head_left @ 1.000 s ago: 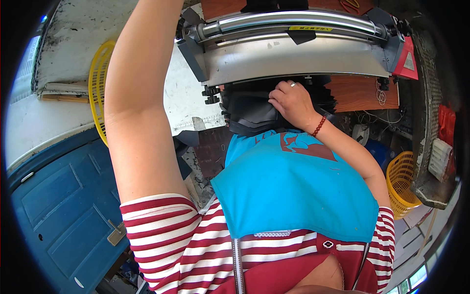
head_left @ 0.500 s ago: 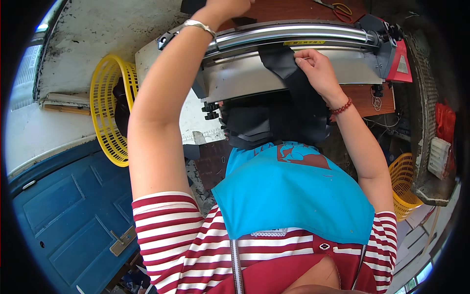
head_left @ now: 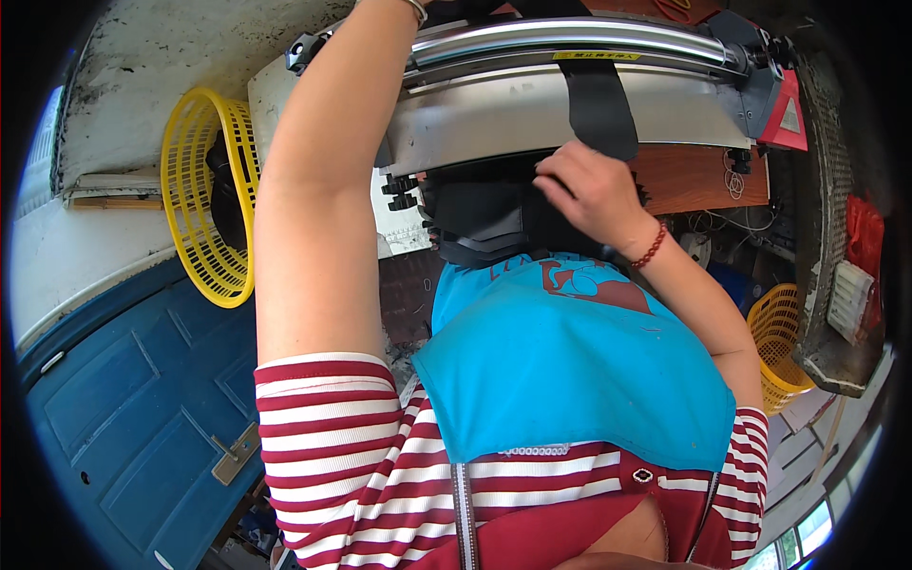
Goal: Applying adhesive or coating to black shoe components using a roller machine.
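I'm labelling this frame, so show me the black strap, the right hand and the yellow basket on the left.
black strap (head_left: 600, 104), head view, middle of the band crossing the metal machine.
right hand (head_left: 589, 190), head view, back of hand.
yellow basket (head_left: 195, 214), head view, mesh wall.

The press machine (head_left: 570, 104) stands ahead of the person, across the top of the view. A fabric strip (head_left: 598, 104) hangs over its front roller, and the right hand (head_left: 589, 190) rests just below that strip, on a stack of fabric pieces (head_left: 484, 218) under the machine's front edge. A mesh basket (head_left: 204, 209) lies to the left, a second basket (head_left: 779, 347) low on the right. The left arm reaches up past the machine's left end, its hand out of view.
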The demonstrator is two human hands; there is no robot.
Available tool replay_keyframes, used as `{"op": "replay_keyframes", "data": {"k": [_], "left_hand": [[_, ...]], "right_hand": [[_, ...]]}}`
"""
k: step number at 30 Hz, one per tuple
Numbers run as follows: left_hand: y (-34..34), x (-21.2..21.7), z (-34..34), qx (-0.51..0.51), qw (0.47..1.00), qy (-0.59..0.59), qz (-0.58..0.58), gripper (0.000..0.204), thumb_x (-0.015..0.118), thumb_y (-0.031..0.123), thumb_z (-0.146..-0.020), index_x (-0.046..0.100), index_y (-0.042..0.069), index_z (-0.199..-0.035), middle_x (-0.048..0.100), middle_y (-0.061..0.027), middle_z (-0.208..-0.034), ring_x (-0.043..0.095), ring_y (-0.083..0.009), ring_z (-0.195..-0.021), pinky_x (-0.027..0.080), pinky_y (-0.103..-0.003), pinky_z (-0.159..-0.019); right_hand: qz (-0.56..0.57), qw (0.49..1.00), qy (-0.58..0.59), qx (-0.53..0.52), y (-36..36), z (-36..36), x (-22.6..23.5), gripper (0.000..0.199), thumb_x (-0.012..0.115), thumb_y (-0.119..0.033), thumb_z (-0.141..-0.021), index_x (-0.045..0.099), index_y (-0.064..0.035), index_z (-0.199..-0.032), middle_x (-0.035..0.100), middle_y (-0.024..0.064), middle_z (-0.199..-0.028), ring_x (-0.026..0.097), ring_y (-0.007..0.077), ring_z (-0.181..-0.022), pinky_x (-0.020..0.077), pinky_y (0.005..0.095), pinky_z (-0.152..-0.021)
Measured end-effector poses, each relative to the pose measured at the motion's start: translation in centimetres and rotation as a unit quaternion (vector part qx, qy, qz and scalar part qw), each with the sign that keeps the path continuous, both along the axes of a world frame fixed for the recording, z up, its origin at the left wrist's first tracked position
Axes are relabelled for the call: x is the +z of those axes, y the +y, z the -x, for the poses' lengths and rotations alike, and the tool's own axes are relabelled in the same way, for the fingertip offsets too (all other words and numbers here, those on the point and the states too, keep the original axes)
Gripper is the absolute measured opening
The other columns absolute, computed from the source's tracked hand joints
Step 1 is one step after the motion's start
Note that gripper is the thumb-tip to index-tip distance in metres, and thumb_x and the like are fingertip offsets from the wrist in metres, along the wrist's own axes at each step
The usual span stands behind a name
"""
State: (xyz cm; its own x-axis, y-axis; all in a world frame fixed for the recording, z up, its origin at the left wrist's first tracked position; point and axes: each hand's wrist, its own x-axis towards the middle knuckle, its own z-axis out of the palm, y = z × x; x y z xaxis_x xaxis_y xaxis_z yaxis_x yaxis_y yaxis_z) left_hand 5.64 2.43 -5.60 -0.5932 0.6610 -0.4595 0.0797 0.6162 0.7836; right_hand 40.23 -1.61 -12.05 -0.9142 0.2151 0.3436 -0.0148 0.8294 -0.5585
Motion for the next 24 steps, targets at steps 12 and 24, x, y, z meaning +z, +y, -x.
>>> {"op": "replay_keyframes", "data": {"k": [12, 24], "left_hand": [[-5.0, 11.2, 3.5, 0.063, 0.969, 0.052, -0.234, 0.036, 0.049, 0.005, -0.095, 0.069, 0.007, -0.125, 0.058, -0.0049, -0.082, 0.055, -0.0174, -0.072, 0.048, -0.036, -0.057], [-2.8, 0.7, -0.6, -0.165, 0.859, 0.454, -0.172, 0.027, 0.064, 0.024, -0.09, 0.079, 0.002, -0.094, 0.073, -0.0146, -0.085, 0.068, -0.0304, -0.082, 0.055, -0.041, -0.08]], "right_hand": [[0.094, 0.992, -0.029, 0.086, -2.6, 1.2, -2.1, 0.018, 0.077, -0.013, -0.087, 0.068, -0.004, -0.099, 0.067, 0.0094, -0.093, 0.067, 0.0282, -0.086, 0.0544, 0.0375, -0.078], [0.397, 0.9, -0.071, -0.162, 6.2, 2.9, -0.2, 0.02, 0.065, -0.012, -0.097, 0.066, -0.0017, -0.114, 0.071, 0.0025, -0.082, 0.061, 0.0105, -0.075, 0.0501, 0.028, -0.074]]}}
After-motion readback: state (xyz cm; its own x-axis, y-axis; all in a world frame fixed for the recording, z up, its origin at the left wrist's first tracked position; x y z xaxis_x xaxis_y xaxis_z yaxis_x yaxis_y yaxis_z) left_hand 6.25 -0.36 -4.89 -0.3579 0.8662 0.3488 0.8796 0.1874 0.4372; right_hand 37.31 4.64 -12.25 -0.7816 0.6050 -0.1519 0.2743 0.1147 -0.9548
